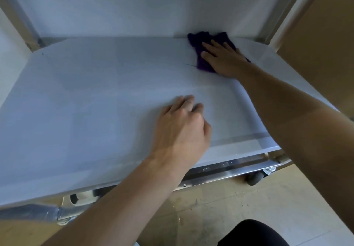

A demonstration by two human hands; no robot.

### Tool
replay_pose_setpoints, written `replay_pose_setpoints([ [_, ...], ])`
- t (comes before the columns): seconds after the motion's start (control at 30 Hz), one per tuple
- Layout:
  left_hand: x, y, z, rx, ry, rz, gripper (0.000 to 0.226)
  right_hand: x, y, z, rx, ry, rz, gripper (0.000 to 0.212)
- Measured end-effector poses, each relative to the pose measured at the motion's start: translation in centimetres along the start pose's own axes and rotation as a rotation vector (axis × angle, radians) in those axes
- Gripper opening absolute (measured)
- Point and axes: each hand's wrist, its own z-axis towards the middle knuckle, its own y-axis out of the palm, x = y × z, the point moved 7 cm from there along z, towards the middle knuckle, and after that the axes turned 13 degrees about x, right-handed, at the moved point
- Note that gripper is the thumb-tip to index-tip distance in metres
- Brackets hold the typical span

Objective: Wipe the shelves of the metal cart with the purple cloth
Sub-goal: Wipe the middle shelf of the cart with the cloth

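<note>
The metal cart's low shelf (76, 102) is a wide white sheet on a silver frame. The purple cloth (199, 42) lies crumpled at the shelf's far right corner. My right hand (224, 59) presses flat on the cloth, fingers spread, covering its near part. My left hand (183, 126) rests on the shelf near the front right, fingers curled down against the white sheet, holding nothing. The sheet curves up along its right edge under my right forearm.
The cart's metal front rail (226, 171) runs below the shelf, with a caster wheel (254, 178) at the right corner. Upright posts (19, 17) stand at the back corners. A brown cardboard panel (321, 40) stands to the right. My dark-clothed knee (252, 234) shows over the tiled floor.
</note>
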Motion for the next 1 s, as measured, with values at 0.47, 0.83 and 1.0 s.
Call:
replay_pose_setpoints([
  [0.47,0.8,0.9,0.4,0.015,0.007,0.037,0.044,8.5,-0.3,-0.2,0.024,0.159,0.055,0.072],
  [0.83,1.5,1.2,0.5,-0.018,0.042,0.054,0.05,15.5,1.5,3.1,0.048,0.193,0.04,0.098],
  [1.0,1.8,1.3,0.6,-0.048,0.041,0.067,0.052,13.1,-0.2,1.2,0.075,0.232,0.048,0.075],
])
